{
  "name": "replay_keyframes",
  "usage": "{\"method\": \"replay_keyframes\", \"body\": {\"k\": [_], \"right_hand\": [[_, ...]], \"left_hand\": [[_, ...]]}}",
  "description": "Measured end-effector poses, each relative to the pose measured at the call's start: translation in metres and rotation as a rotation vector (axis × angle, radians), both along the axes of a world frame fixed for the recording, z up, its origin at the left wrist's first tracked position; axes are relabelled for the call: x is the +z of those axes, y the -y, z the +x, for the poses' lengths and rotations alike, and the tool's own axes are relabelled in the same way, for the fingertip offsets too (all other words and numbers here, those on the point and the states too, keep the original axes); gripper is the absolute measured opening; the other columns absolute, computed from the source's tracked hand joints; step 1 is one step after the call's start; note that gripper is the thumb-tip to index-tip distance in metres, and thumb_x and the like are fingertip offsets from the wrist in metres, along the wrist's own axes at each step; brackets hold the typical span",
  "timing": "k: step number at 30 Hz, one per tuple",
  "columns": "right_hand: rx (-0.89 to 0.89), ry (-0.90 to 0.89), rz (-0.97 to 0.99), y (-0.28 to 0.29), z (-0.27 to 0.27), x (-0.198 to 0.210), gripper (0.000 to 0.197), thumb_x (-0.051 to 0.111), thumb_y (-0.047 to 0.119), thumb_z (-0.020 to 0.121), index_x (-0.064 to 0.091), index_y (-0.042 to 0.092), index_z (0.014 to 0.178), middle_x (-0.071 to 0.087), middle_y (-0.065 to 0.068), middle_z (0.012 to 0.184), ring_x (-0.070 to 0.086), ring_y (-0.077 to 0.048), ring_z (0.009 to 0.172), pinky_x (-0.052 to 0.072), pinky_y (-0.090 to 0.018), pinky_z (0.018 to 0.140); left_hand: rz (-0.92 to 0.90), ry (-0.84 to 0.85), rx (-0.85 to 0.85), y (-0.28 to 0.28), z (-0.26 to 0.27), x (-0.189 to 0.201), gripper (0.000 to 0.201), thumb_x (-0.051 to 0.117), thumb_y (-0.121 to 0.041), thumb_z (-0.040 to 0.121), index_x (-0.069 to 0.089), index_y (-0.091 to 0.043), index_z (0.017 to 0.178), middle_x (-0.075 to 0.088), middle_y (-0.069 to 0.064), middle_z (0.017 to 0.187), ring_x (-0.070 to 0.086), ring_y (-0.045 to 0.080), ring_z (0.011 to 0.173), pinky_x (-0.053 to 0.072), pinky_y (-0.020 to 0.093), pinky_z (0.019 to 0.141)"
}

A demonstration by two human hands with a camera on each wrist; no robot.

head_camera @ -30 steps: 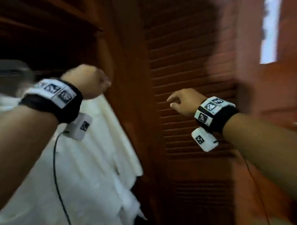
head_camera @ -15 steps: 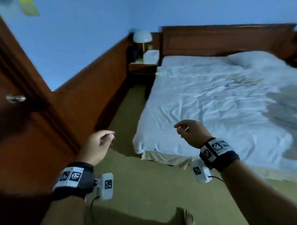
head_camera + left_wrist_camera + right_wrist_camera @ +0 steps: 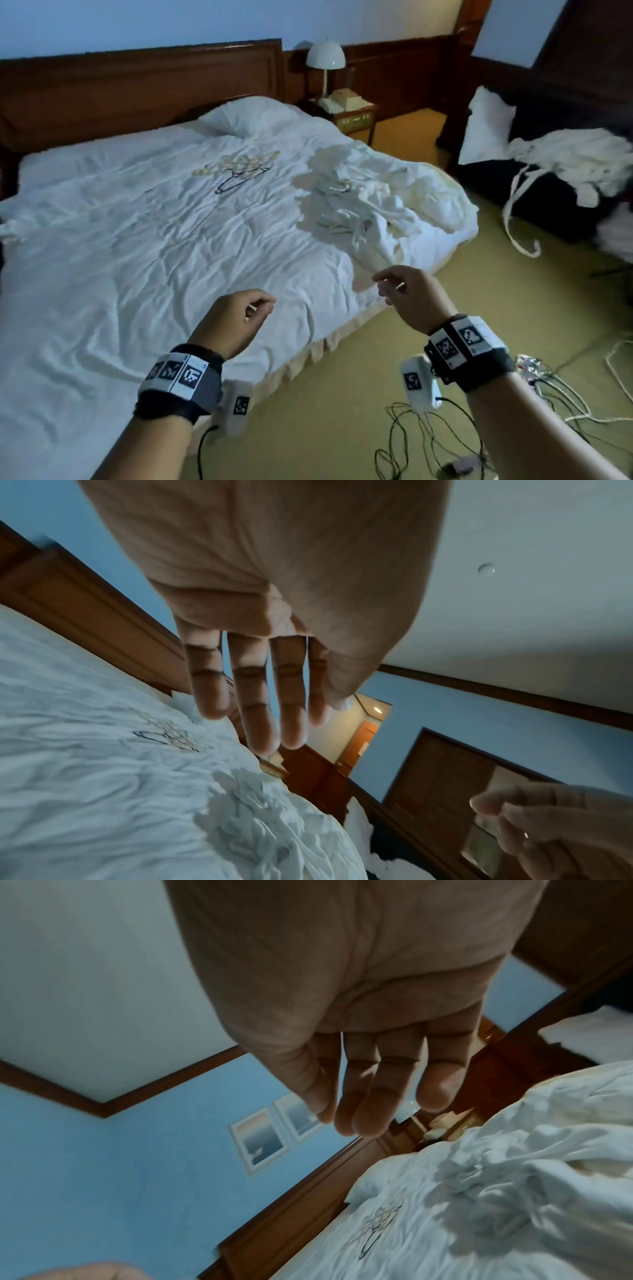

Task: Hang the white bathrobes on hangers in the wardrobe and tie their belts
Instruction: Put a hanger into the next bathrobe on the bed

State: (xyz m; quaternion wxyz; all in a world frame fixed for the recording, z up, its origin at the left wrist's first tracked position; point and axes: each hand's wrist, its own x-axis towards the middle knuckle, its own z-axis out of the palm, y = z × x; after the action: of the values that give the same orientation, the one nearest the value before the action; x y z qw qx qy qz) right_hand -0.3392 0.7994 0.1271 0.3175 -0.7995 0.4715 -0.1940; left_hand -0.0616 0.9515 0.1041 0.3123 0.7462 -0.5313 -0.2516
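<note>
A crumpled white bathrobe (image 3: pixel 363 209) lies on the right side of the bed (image 3: pixel 137 257). Farther back on the sheet are a dark wire hanger (image 3: pixel 239 178) and some cream padded ones. A second white bathrobe (image 3: pixel 568 154) is heaped on a dark chair at the right, with its belt (image 3: pixel 513 219) trailing to the floor. My left hand (image 3: pixel 260 306) hovers over the bed's near edge, fingers loosely curled and empty. My right hand (image 3: pixel 387 284) hangs just short of the robe on the bed and holds nothing. In the wrist views the left hand's fingers (image 3: pixel 274 710) and the right hand's fingers (image 3: pixel 363 1110) are relaxed, above the same robe (image 3: pixel 260 818) (image 3: pixel 514 1191).
A nightstand (image 3: pixel 352 116) with a white lamp (image 3: pixel 325 58) stands beyond the bed. A white pillow (image 3: pixel 486 126) leans on the dark chair. Tangled cables (image 3: pixel 428 445) lie on the green carpet by my right arm. The wardrobe is out of view.
The view has swung from the wardrobe and a hung white robe round to the bed. Both hands have come down from the wardrobe and now hover empty over the bed's edge.
</note>
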Motion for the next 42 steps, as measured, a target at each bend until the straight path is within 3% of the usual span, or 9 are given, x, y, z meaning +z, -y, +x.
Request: {"method": "replay_keyframes", "body": {"k": [7, 16, 25, 27, 29, 33, 35, 38, 42], "right_hand": [[-0.058, -0.049, 0.029, 0.135, 0.009, -0.02, 0.014, 0.059, 0.026, 0.092, 0.068, 0.036, 0.094, 0.068, 0.018, 0.076, 0.063, 0.006, 0.07, 0.04, -0.007, 0.058], [-0.189, -0.252, 0.215, 0.315, 0.024, -0.085, 0.016, 0.057, 0.029, 0.091, 0.069, 0.031, 0.102, 0.066, 0.012, 0.081, 0.063, -0.01, 0.078, 0.048, -0.026, 0.07], [-0.231, -0.405, 0.408, 0.449, -0.026, -0.179, 0.022, 0.055, 0.031, 0.092, 0.069, 0.025, 0.109, 0.07, 0.004, 0.099, 0.061, -0.014, 0.083, 0.041, -0.023, 0.069], [-0.192, -0.45, 0.48, 0.481, -0.032, -0.2, 0.023, 0.053, 0.03, 0.094, 0.066, 0.024, 0.111, 0.067, 0.005, 0.096, 0.059, -0.014, 0.081, 0.041, -0.024, 0.068], [-0.136, -0.487, 0.548, 0.508, -0.035, -0.22, 0.023, 0.05, 0.03, 0.095, 0.065, 0.025, 0.112, 0.062, 0.008, 0.092, 0.057, -0.014, 0.079, 0.041, -0.025, 0.068], [-0.043, -0.563, 0.609, 0.556, -0.038, -0.254, 0.023, 0.048, 0.031, 0.096, 0.063, 0.027, 0.114, 0.066, 0.004, 0.098, 0.06, -0.018, 0.086, 0.045, -0.027, 0.071], [0.036, -0.62, 0.615, 0.572, -0.036, -0.265, 0.023, 0.048, 0.032, 0.096, 0.062, 0.028, 0.114, 0.068, 0.001, 0.103, 0.063, -0.021, 0.09, 0.05, -0.03, 0.075], [0.123, -0.633, 0.619, 0.59, -0.028, -0.27, 0.023, 0.049, 0.032, 0.096, 0.061, 0.027, 0.115, 0.067, 0.0, 0.106, 0.064, -0.021, 0.095, 0.05, -0.031, 0.079], [0.156, -0.656, 0.537, 0.604, -0.007, -0.267, 0.037, 0.055, 0.029, 0.093, 0.051, 0.029, 0.129, 0.052, -0.001, 0.126, 0.06, -0.024, 0.102, 0.051, -0.036, 0.083]], "left_hand": [[0.08, 0.04, -0.173, 0.176, 0.027, -0.022, 0.011, 0.06, -0.031, 0.094, 0.069, -0.03, 0.099, 0.07, -0.016, 0.086, 0.065, 0.002, 0.08, 0.054, 0.025, 0.075], [0.239, 0.126, -0.362, 0.405, 0.08, -0.066, 0.011, 0.058, -0.03, 0.094, 0.069, -0.026, 0.095, 0.07, -0.012, 0.088, 0.064, 0.008, 0.08, 0.052, 0.026, 0.078], [0.545, 0.307, -0.653, 0.574, 0.009, -0.158, 0.027, 0.055, -0.034, 0.094, 0.063, -0.025, 0.118, 0.066, -0.005, 0.113, 0.062, 0.014, 0.098, 0.049, 0.027, 0.087], [0.624, 0.371, -0.693, 0.596, -0.015, -0.187, 0.04, 0.055, -0.03, 0.094, 0.051, -0.026, 0.133, 0.054, -0.001, 0.134, 0.055, 0.019, 0.116, 0.047, 0.034, 0.096], [0.651, 0.448, -0.755, 0.616, -0.039, -0.213, 0.063, 0.056, -0.019, 0.092, 0.028, -0.029, 0.148, 0.027, -0.001, 0.154, 0.039, 0.025, 0.131, 0.041, 0.04, 0.104], [0.55, 0.718, -0.992, 0.653, -0.084, -0.258, 0.11, 0.062, 0.003, 0.076, -0.006, -0.039, 0.152, -0.021, 0.003, 0.159, 0.004, 0.031, 0.142, 0.028, 0.048, 0.111], [0.594, 0.797, -1.047, 0.67, -0.098, -0.266, 0.092, 0.057, -0.003, 0.083, 0.006, -0.031, 0.153, -0.011, 0.006, 0.16, 0.011, 0.031, 0.141, 0.026, 0.043, 0.11], [0.615, 0.832, -1.036, 0.688, -0.109, -0.267, 0.038, 0.04, -0.02, 0.099, 0.046, -0.021, 0.136, 0.042, 0.01, 0.139, 0.038, 0.03, 0.124, 0.03, 0.035, 0.101], [0.707, 0.682, -0.89, 0.683, -0.092, -0.25, 0.033, 0.042, -0.019, 0.089, 0.059, -0.029, 0.115, 0.063, 0.005, 0.119, 0.046, 0.03, 0.115, 0.034, 0.041, 0.096]]}}
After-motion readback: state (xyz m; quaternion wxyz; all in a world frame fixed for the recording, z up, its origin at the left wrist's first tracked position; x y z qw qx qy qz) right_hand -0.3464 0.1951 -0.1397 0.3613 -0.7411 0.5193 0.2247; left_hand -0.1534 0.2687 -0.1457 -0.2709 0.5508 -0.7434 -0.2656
